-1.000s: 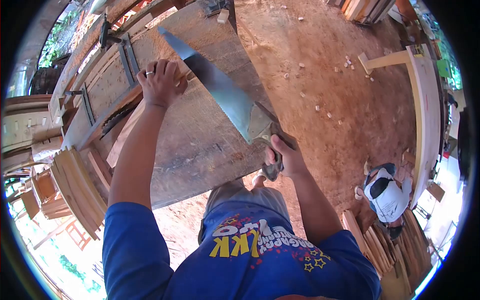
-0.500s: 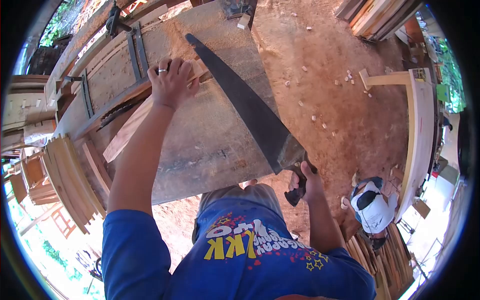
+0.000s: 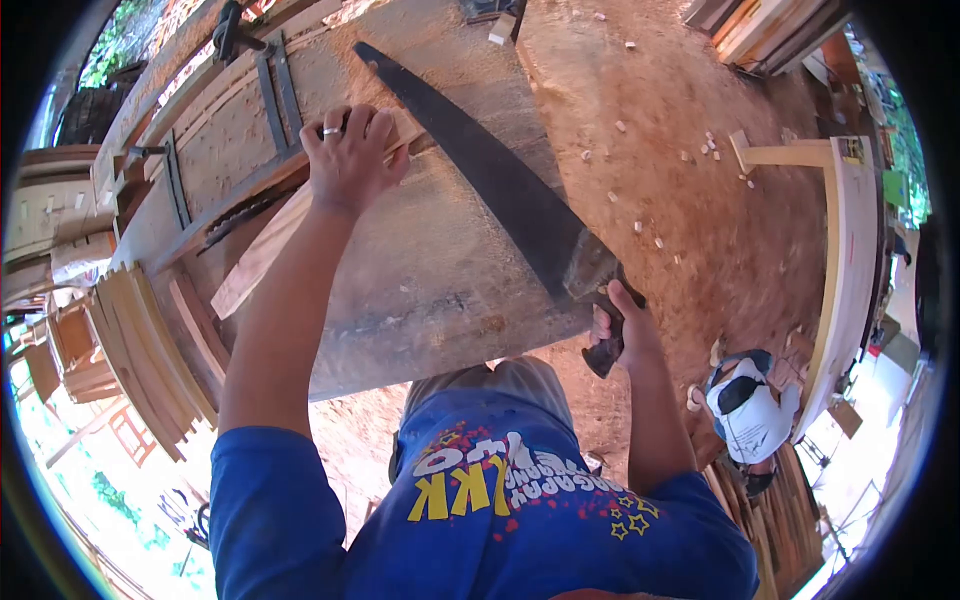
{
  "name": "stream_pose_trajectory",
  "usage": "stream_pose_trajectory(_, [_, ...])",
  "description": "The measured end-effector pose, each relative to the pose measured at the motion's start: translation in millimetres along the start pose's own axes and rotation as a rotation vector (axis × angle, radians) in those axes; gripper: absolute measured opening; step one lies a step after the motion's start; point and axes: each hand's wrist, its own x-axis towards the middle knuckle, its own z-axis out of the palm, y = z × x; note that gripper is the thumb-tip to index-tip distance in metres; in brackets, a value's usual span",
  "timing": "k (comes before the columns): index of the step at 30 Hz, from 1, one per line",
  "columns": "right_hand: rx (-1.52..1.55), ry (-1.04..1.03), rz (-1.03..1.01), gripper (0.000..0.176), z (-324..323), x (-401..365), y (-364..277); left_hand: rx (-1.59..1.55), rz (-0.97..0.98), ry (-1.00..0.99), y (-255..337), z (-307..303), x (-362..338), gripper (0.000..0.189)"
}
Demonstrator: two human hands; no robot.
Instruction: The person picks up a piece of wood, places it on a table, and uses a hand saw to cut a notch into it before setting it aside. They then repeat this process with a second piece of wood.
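My right hand point(image 3: 622, 328) grips the dark handle of a long hand saw point(image 3: 480, 170). Its blade runs up and to the left across the workbench point(image 3: 420, 270), tip near the top of the view. My left hand point(image 3: 350, 155), with a ring on one finger, presses flat on a pale strip of wood point(image 3: 265, 250) that lies on the bench. The blade crosses that strip just right of my fingers. Sawdust covers the bench top.
Metal bar clamps point(image 3: 275, 90) and curved wooden boards point(image 3: 140, 340) lie left of the bench. Small offcuts dot the red dirt floor point(image 3: 690, 200). Another person in a white shirt point(image 3: 750, 410) crouches at lower right beside stacked slats. A pale wooden frame point(image 3: 840, 240) stands at right.
The saw was pulled back toward me over the last second, then pushed slightly forward; its blade face turned from bright to dark. My left hand stayed on the wood strip.
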Motion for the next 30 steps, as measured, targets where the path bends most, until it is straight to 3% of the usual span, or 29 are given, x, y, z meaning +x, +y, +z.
stream_pose_trajectory(13, [-0.051, -0.003, 0.009, 0.035, -1.5, -2.9, -6.1, 0.036, 0.012, -0.013, 2.1, -2.8, 0.3, 0.046])
stream_pose_trajectory(17, [0.059, 0.011, 0.018, 0.041, 62.6, 15.3, -13.1, 0.04, 0.002, -0.043, 4.4, -6.5, 2.0, 0.045])
stream_pose_trajectory(24, [0.063, 0.031, 0.047, 0.037, 30.2, -0.4, -14.3, -0.017, -0.002, -0.029, 3.2, -6.8, 3.1, 0.047])
stream_pose_trajectory(30, [0.039, -0.016, -0.061, 0.035, 90.2, 8.2, -5.7, -0.002, 0.003, -0.031, 3.5, -8.4, 3.3, 0.049])
